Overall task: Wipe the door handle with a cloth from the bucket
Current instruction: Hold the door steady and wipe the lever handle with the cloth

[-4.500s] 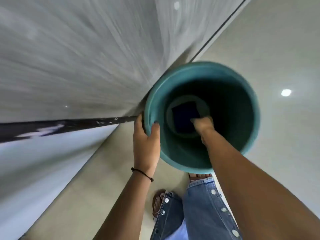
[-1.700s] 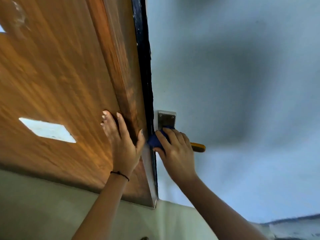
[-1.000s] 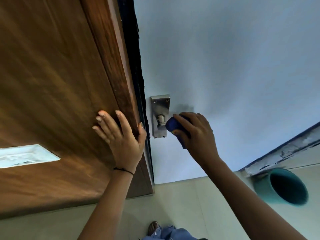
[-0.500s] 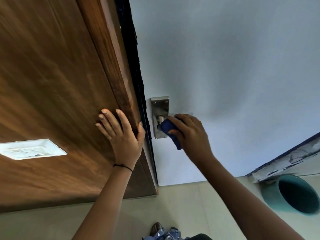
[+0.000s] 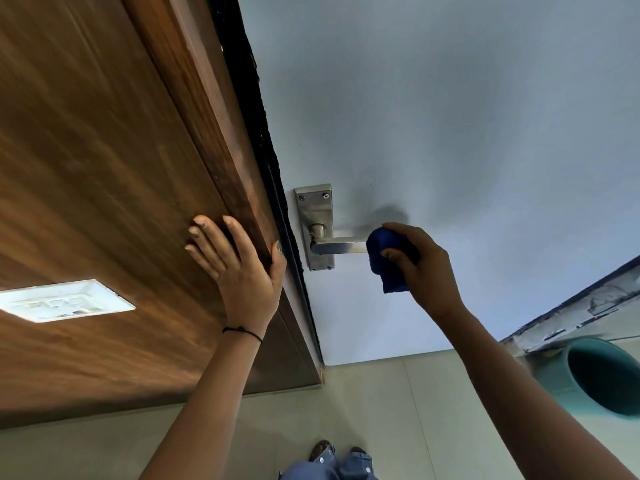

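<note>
A steel lever door handle [image 5: 337, 245] on a steel backplate [image 5: 315, 209] is mounted on the pale blue door [image 5: 450, 133]. My right hand [image 5: 420, 265] grips a dark blue cloth [image 5: 386, 261] wrapped around the lever's outer end, hiding the tip. My left hand [image 5: 239, 268] lies flat with fingers spread on the brown wooden frame [image 5: 207, 133] just left of the handle, holding nothing. The teal bucket [image 5: 602, 375] stands on the floor at the lower right; its inside looks dark.
A white switch plate [image 5: 65, 301] is set in the wood panel at the left. A black strip [image 5: 266, 150] runs between frame and door. Beige floor tiles [image 5: 363, 410] lie below, with my feet and jeans [image 5: 332, 465] at the bottom edge.
My right hand with the cloth has slid from the handle's base by the backplate outward to the lever's far end, uncovering most of the lever. My left hand stays on the frame.
</note>
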{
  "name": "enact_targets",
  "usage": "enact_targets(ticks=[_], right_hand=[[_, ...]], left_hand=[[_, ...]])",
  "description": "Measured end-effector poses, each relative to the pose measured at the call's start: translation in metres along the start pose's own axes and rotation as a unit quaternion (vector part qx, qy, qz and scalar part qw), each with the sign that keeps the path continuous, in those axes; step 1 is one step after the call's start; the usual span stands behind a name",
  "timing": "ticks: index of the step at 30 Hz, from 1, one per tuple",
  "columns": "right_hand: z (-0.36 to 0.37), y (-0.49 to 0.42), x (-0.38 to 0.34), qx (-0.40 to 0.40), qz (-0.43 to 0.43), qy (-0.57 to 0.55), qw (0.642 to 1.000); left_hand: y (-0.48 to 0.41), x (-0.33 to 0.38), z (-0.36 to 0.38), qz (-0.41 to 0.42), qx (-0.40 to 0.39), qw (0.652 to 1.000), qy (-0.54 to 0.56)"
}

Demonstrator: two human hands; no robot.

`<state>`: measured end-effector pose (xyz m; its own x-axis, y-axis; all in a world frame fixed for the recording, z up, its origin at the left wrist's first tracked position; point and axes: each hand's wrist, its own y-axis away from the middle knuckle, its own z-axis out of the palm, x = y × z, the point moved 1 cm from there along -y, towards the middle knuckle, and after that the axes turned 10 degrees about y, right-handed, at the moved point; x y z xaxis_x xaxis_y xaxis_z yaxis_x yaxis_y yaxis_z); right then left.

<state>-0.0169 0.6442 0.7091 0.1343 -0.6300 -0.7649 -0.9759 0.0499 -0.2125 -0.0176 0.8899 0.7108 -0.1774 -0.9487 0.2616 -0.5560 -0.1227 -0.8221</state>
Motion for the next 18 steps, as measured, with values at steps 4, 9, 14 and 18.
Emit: enact_targets(ticks=[4,9,14,18], right_hand=[[0.009,0.009,-0.003,0.05,0.063,-0.102,0.992],[0.035,0.023,-0.014,0.15,0.163,-0.264,0.939],[0.062,0.028,-0.034,0.219,0.282,-0.441,0.823],[0.078,0.025,-0.043,0.257,0.312,-0.5,0.766]], left_hand=[[0.002,-0.003,0.0,0.001,0.003,1.0,0.005],[0.003,-0.007,-0.001,0.009,0.004,1.0,0.026],[0.006,-0.013,-0.004,0.041,-0.019,0.998,0.044],[0.006,-0.013,-0.005,0.046,-0.028,0.997,0.059]])
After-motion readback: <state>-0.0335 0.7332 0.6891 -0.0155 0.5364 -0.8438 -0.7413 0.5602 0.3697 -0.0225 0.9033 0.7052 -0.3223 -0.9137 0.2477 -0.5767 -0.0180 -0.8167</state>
